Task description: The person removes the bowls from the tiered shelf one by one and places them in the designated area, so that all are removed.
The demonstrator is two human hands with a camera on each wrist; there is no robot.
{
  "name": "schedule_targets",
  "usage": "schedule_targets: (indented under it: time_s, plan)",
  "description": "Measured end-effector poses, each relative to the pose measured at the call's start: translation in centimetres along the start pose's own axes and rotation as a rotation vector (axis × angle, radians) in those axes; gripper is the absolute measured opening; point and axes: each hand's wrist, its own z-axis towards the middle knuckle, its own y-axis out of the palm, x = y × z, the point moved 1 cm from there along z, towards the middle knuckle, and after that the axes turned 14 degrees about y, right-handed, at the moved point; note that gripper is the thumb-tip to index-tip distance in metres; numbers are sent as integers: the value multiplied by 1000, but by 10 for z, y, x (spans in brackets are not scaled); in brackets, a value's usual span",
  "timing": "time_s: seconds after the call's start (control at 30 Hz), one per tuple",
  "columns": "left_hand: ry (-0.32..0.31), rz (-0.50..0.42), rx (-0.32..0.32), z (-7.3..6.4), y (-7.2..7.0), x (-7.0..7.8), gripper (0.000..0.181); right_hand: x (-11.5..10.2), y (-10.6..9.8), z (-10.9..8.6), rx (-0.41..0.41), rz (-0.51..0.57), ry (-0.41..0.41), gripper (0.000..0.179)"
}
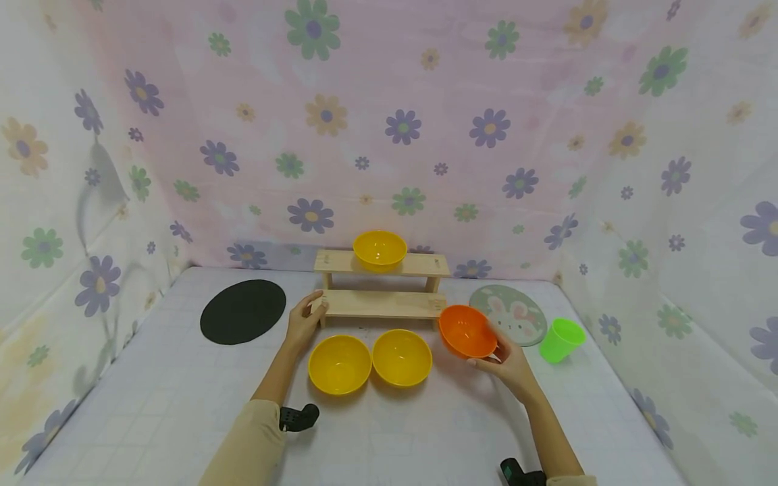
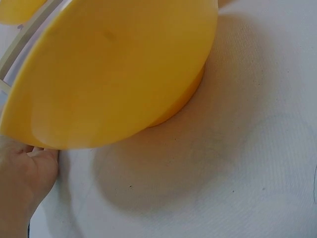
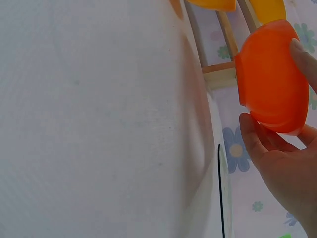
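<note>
My right hand (image 1: 508,366) grips an orange bowl (image 1: 467,331) by its right side, thumb and fingers about the wall. In the right wrist view the orange bowl (image 3: 275,77) is raised off the white cloth. At the left end of a two-step wooden shelf (image 1: 381,304), my left hand (image 1: 303,322) holds the lower board's edge. One yellow bowl (image 1: 379,251) stands on the upper step. In front of the shelf sit a left yellow bowl (image 1: 340,365) and a right yellow bowl (image 1: 402,358), side by side. The left wrist view shows a yellow bowl (image 2: 119,69) hiding the left hand's fingers.
A black round mat (image 1: 243,312) lies left of the shelf. To the right are a green mat with rabbits (image 1: 509,315) and a bright green cup (image 1: 562,340). Flowered cloth walls (image 1: 389,155) enclose the back and sides of the white-covered table (image 1: 425,439).
</note>
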Motion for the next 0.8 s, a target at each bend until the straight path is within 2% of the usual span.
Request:
schedule_targets:
  time_s: [0.17, 0.23, 0.33, 0.4, 0.47, 0.8]
  plan:
    - [5, 39, 1, -1, 0, 1, 45, 7, 1, -6, 3, -30, 44, 86]
    - [11, 47, -3, -4, 0, 10, 45, 10, 2, -9, -2, -37, 62, 86]
    - [12, 27, -1, -4, 1, 10, 45, 13, 4, -11, -11, -43, 77, 84]
    - [13, 26, -1, -4, 1, 10, 44, 15, 5, -12, -13, -58, 80, 84]
    - [21, 20, 8, -1, 0, 1, 45, 16, 5, -13, -22, -66, 88, 84]
    - [22, -2, 19, -2, 1, 0, 44, 23, 8, -14, -49, -63, 120, 85]
